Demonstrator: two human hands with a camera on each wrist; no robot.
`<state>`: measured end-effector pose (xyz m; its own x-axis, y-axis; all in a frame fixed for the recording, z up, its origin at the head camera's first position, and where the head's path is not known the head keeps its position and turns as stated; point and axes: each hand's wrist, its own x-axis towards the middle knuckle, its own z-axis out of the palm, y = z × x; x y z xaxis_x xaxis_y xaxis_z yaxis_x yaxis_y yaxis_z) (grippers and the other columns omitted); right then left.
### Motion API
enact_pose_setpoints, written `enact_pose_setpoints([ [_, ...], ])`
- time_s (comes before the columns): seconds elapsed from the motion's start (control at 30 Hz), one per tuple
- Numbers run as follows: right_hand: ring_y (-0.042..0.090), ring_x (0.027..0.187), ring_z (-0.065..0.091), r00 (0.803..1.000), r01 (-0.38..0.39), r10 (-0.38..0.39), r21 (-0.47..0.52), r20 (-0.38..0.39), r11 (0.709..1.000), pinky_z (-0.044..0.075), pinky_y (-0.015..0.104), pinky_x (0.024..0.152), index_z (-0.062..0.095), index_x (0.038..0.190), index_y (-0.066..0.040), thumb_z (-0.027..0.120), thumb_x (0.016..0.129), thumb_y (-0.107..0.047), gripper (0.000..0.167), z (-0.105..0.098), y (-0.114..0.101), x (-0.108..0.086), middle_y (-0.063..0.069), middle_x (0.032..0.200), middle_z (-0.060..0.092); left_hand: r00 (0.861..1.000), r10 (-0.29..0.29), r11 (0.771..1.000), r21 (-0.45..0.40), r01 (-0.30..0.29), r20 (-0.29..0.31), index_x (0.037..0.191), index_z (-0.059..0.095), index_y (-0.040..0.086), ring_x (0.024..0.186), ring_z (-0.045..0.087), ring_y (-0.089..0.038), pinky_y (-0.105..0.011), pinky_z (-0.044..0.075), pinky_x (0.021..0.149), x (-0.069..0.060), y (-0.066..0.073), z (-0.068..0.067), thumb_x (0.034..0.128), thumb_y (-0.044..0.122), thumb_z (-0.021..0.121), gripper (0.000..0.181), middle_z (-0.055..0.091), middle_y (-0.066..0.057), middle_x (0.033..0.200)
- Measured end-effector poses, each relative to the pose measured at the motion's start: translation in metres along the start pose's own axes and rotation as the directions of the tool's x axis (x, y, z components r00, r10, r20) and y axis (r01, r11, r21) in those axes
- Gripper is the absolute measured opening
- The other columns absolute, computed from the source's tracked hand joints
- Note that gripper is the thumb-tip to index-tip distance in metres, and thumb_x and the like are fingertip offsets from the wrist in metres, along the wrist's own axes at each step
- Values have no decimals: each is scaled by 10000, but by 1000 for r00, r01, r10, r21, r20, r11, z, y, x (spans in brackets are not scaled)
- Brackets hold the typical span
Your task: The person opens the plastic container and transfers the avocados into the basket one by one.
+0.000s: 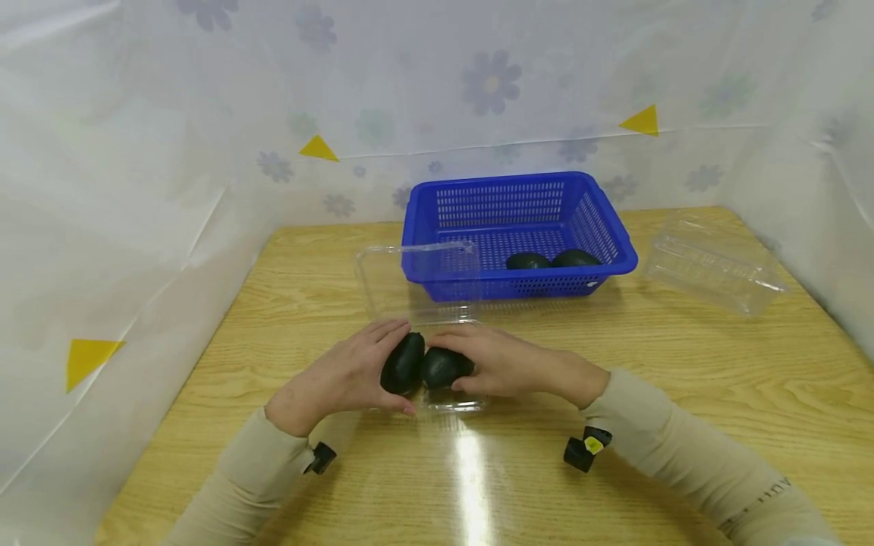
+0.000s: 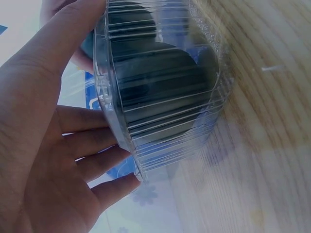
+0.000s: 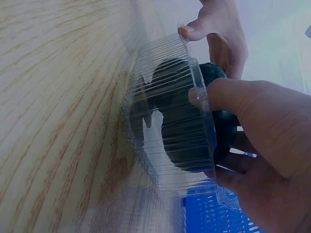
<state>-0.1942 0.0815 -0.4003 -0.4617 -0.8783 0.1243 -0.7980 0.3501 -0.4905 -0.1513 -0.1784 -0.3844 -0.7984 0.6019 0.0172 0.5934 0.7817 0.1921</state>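
Two dark green avocados sit side by side in a clear plastic clamshell box (image 2: pixel 170 155) with ribbed walls. My left hand (image 1: pixel 348 371) holds the left avocado (image 1: pixel 404 364), thumb in front and fingers behind. In the left wrist view its fingertips (image 2: pixel 127 182) touch the box rim. My right hand (image 1: pixel 501 360) grips the right avocado (image 1: pixel 444 369) between thumb and fingers. In the right wrist view the thumb lies over the rim, and the avocado (image 3: pixel 187 141) shows through the wall. The box's clear lid (image 1: pixel 382 284) stands open behind, partly in front of the blue basket.
A blue plastic basket (image 1: pixel 426 265) stands at the back of the wooden table (image 1: pixel 307 273) with two more avocados (image 1: pixel 576 258) inside. Another clear plastic box (image 1: pixel 713 262) lies at the right. Flower-patterned sheeting (image 1: pixel 492 83) encloses the back and sides.
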Motion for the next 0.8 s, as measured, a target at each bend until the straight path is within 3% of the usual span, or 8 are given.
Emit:
enact_pose_setpoints([
  [0.53,296,1350,494,997,-15,20,68,-76,998,455,467,1095,472,1460,-41,723,901,-236,643,-12,0,-11,133,1462,515,999,-18,1000,-9,18,28,1504,371,-23,1417,418,-341,-475,436,1114,0,1,-1,674,665,799,1160,411,-180,1544],
  [0.8,295,1332,509,992,-31,45,117,-121,993,484,476,1046,497,1458,-115,728,879,-240,636,-18,0,-16,108,1450,534,998,-39,999,-15,40,53,1513,361,-10,1428,401,-342,-482,432,1116,1,1,-2,670,667,803,1168,396,-168,1557],
])
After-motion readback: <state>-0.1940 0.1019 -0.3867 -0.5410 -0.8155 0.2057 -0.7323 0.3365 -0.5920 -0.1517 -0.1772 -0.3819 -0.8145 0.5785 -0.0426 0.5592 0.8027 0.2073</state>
